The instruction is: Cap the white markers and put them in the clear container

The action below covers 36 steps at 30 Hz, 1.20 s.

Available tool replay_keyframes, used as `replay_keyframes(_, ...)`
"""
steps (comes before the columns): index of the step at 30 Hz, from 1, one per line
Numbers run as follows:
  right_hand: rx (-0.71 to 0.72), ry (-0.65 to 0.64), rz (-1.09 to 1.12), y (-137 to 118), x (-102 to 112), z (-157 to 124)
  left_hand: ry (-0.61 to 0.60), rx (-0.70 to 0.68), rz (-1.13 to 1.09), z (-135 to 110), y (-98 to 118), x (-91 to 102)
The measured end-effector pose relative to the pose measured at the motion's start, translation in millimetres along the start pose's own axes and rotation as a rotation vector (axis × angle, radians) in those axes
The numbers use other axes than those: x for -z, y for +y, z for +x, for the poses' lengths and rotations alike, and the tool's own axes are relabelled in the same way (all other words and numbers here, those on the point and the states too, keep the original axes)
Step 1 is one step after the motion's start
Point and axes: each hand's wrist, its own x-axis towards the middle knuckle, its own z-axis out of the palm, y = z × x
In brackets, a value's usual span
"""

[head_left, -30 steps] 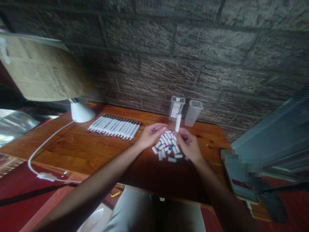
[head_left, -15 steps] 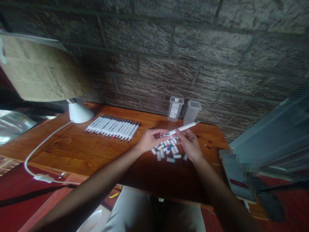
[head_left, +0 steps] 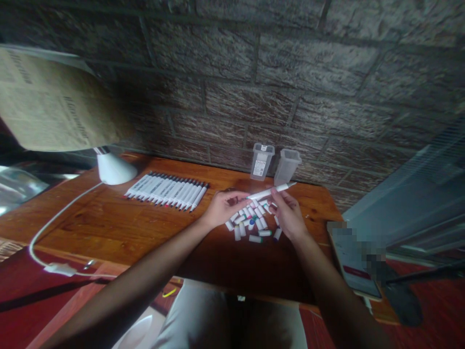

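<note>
A white marker (head_left: 264,193) is held slantwise above a heap of loose marker caps (head_left: 256,218), its bare pale tip pointing up to the right. My left hand (head_left: 224,208) pinches the lower left end of the marker, where a bit of blue-green shows. My right hand (head_left: 289,213) grips the barrel nearer the tip between thumb and fingers. The caps are white with coloured ends and lie below and between my hands. To the left, a row of white markers (head_left: 167,191) lies side by side, dark ends toward the wall.
Two clear plastic containers (head_left: 262,162) stand by the stone wall (head_left: 232,111), behind my hands. A lamp with a white base (head_left: 115,168) and printed shade is at the left, its cord (head_left: 54,228) crossing the table (head_left: 174,232). A phone (head_left: 356,271) lies at the right edge.
My right hand has slid along the marker toward its tip. My left hand stays at the other end. The whole view has shifted slightly.
</note>
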Motion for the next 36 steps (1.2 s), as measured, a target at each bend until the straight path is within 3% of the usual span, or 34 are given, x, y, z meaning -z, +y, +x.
replay_keyframes(5, -0.031, 0.068, 0.085, -4.3, -0.1, 1.9, 0.007, 0.025, -0.091, 0.8, -1.8, -1.7)
replay_keyframes(10, -0.027, 0.083, 0.108, -4.3, -1.5, 1.7, 0.033, 0.199, -0.353, 4.5, 3.0, -1.4)
replay_keyframes(15, 0.008, 0.057, 0.108, -4.5, -2.4, -0.2, -0.012, 0.288, -0.427, 4.4, 11.6, 2.7)
replay_keyframes(25, 0.102, 0.094, -0.169, -1.0, 0.5, -1.7, -0.080, 0.209, -0.233, 2.0, 6.8, -0.2)
replay_keyframes(31, 0.127, 0.123, -0.339, 1.2, 0.7, -3.1, -0.085, 0.048, -0.019, -3.7, 10.8, -3.2)
replay_keyframes(36, -0.013, 0.109, -0.286, 8.5, 1.0, -2.5, 0.004, 0.136, -0.230, -0.7, 6.7, -8.0)
